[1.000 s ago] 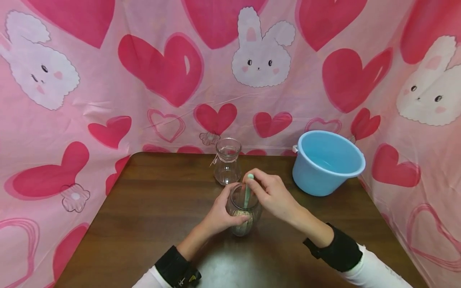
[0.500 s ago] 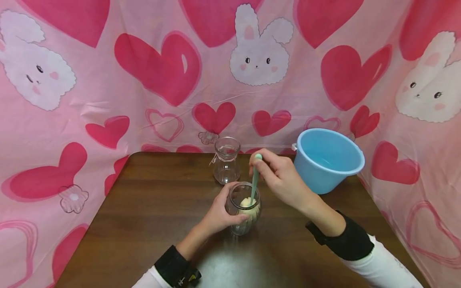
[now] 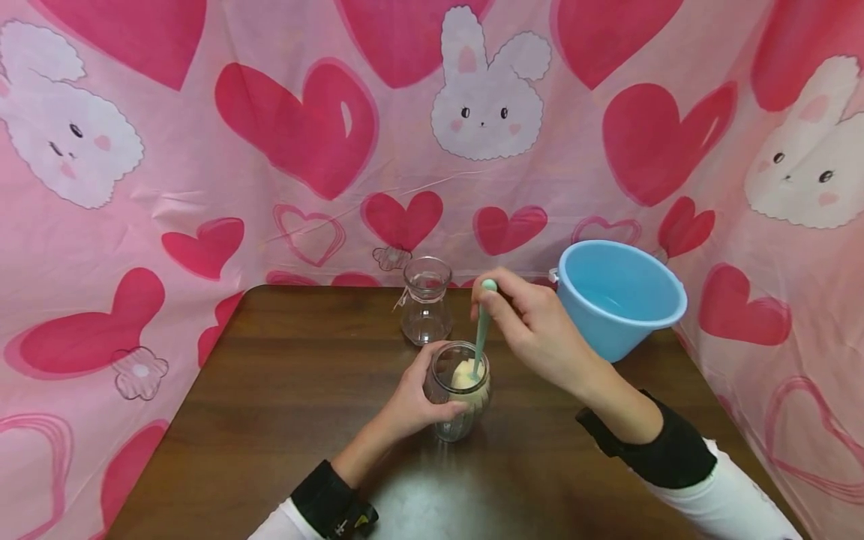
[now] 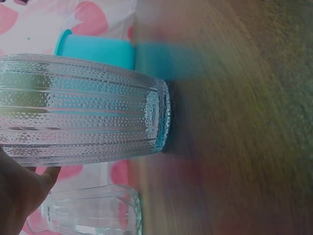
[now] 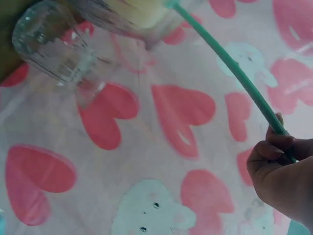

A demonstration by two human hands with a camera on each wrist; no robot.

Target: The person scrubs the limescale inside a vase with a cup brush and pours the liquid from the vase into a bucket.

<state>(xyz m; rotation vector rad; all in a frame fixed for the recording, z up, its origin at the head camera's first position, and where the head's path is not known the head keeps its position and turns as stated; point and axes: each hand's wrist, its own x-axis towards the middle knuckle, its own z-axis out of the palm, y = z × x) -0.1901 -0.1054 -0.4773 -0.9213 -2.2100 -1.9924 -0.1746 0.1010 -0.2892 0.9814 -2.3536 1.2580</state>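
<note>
L hand (image 3: 415,401) wraps thumb & fingers round jar (image 4: 93,117), prob to steady it vs pushes from above; jar is upright, abt midway btwn the L & R edges of table (image 3: 304,360); R hand (image 3: 540,322) pinches green stick (image 3: 482,330) near its top end, w/ knuckles well above jar, likely so only sponge (image 3: 466,373) need go in; stick tilts, top toward table's R edge, sponge down inside jar; can't tell how hard either hand squeezes; vase (image 3: 427,319) near back edge, bucket (image 3: 607,337) at back R corner, both seemingly set there to leave working room
</note>
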